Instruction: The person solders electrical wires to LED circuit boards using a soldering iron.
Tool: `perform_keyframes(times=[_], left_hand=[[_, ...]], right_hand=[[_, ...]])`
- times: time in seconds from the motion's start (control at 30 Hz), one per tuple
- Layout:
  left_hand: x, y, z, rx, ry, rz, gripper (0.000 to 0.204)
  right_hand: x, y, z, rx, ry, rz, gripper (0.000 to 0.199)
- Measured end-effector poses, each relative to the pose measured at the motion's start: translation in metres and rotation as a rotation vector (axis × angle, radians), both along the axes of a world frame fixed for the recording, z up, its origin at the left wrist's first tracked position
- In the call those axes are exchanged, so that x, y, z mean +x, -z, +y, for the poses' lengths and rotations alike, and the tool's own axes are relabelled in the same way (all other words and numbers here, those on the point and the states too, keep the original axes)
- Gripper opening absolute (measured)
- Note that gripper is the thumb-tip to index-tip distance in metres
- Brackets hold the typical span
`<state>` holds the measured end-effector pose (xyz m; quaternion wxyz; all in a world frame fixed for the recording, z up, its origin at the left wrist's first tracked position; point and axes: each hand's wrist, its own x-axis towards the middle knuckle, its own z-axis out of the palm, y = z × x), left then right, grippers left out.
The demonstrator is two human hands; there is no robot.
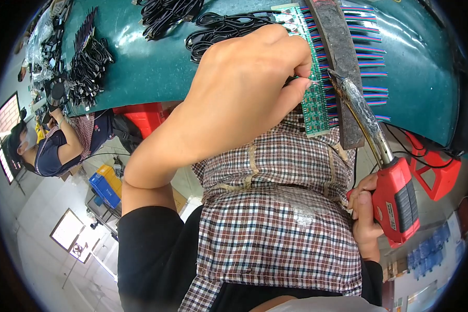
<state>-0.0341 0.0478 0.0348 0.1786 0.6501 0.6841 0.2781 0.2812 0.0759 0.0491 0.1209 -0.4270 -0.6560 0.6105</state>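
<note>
A long green circuit board panel point(314, 106) lies near the table's edge, with thin multicoloured ribbon wires point(372, 65) running out from its right side. Across those wires rests a dark, heavy bar point(343, 57). My left hand point(255, 78) is over the board, its thumb and forefinger pinched on a thin wire point(314, 81) whose end shows at the fingertips. With my right hand point(366, 210) closed around its grip, I hold a red and black soldering gun point(395, 203). The gun's metal tip reaches over the bar toward the board, close to my left fingertips.
Coiled black cables point(229, 32) lie beyond my left hand, and another cable bundle point(88, 67) sits farther left on the green table point(140, 78). A co-worker point(57, 140) sits at the left. Red stools point(143, 117) stand below the table; a black cord point(426, 162) hangs at the right.
</note>
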Motion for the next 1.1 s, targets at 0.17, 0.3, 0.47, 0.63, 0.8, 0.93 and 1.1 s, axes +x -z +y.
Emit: perform_keyframes(times=[0.17, 0.3, 0.47, 0.63, 0.8, 0.93, 1.1], left_hand=[[-0.002, 0.000, 0.002, 0.001, -0.001, -0.019, 0.013], [-0.002, 0.002, 0.006, -0.002, 0.002, 0.025, 0.009], [-0.003, -0.002, 0.011, -0.019, -0.002, 0.085, 0.009], [-0.007, -0.005, 0.017, 0.071, 0.068, 0.138, 0.011], [-0.015, -0.028, 0.030, -0.120, 0.147, 0.134, 0.013], [-0.016, -0.035, 0.036, -0.246, 0.191, 0.065, 0.015], [-0.018, -0.036, 0.040, -0.291, 0.216, 0.074, 0.016]], right_hand=[[0.003, 0.000, 0.002, 0.029, -0.052, -0.029, 0.015], [0.001, -0.002, -0.005, 0.022, 0.042, -0.104, 0.018], [-0.001, -0.004, -0.002, -0.001, 0.016, -0.116, 0.018], [0.005, 0.006, 0.002, 0.160, -0.114, -0.061, 0.015], [-0.005, -0.005, 0.004, 0.101, -0.095, -0.135, 0.009], [-0.005, -0.003, 0.004, 0.068, -0.088, -0.129, 0.009], [-0.006, -0.003, 0.005, 0.073, -0.112, -0.103, 0.009]])
